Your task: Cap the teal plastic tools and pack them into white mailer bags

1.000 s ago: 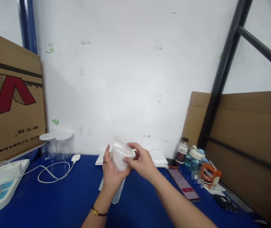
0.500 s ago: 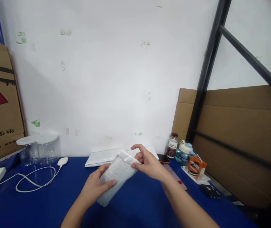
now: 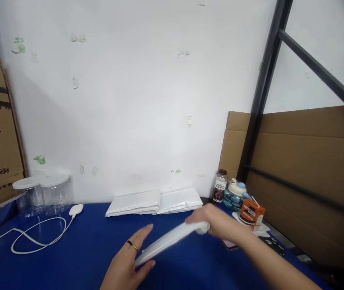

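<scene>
A flat white plastic packet (image 3: 170, 239), seen nearly edge-on, is held slantwise above the blue table. My right hand (image 3: 204, 217) grips its upper right end, where a bunched edge sticks out below the fingers; some fingertips are hidden and the hand is slightly blurred. At the packet's lower left end is my left hand (image 3: 129, 257), wearing a ring. Its thumb and forefinger are spread to either side of that end, the thumb just under it. Behind them, two white folded packets, the left one (image 3: 134, 201) and the right one (image 3: 179, 200), lie side by side against the wall.
Two clear lidded jars (image 3: 55, 197) and a white cable with a puck-like end (image 3: 76, 210) are at left. On the right stand a brown-capped bottle (image 3: 220, 186), a teal water bottle (image 3: 233, 197) and an orange box (image 3: 250, 212). Cardboard (image 3: 307, 169) borders that side.
The packet has turned from showing its broad face to nearly edge-on. My right hand has moved right and lower with it, and my left hand has loosened, its fingers spreading.
</scene>
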`<action>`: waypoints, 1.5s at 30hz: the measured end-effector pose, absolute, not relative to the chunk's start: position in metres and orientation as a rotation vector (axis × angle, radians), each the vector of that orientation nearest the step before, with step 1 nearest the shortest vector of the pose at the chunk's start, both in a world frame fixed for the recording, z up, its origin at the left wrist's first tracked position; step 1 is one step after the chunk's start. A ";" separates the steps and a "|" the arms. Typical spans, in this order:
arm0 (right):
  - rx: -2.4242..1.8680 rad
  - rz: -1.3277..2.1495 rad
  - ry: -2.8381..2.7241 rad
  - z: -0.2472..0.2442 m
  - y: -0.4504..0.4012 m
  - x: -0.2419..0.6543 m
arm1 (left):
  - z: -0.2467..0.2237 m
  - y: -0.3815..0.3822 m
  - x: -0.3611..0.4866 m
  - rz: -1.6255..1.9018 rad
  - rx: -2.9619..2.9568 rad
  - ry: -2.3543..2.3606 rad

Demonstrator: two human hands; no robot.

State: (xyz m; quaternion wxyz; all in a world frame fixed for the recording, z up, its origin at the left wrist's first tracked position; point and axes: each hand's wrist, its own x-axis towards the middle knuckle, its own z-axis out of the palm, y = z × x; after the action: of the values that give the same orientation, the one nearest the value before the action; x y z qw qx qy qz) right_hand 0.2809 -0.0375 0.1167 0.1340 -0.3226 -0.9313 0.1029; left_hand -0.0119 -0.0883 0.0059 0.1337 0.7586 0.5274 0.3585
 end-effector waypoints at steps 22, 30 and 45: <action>-1.228 -0.231 -2.468 0.009 0.132 0.359 | -0.002 -0.098 -0.013 1.061 1.937 1.547; -1.298 0.104 -2.720 0.066 0.106 0.353 | -0.002 -0.096 -0.015 0.987 1.960 1.537; -1.287 -0.221 -2.510 0.045 0.104 0.314 | -0.003 -0.095 -0.015 0.889 1.950 1.480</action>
State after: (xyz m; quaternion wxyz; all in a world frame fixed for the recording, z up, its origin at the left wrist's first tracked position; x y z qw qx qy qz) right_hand 0.3139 0.1037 0.0453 0.1553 -0.4495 -0.8763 -0.0773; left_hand -0.0151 -0.0954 -0.0029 0.2652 0.7219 0.5480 0.3291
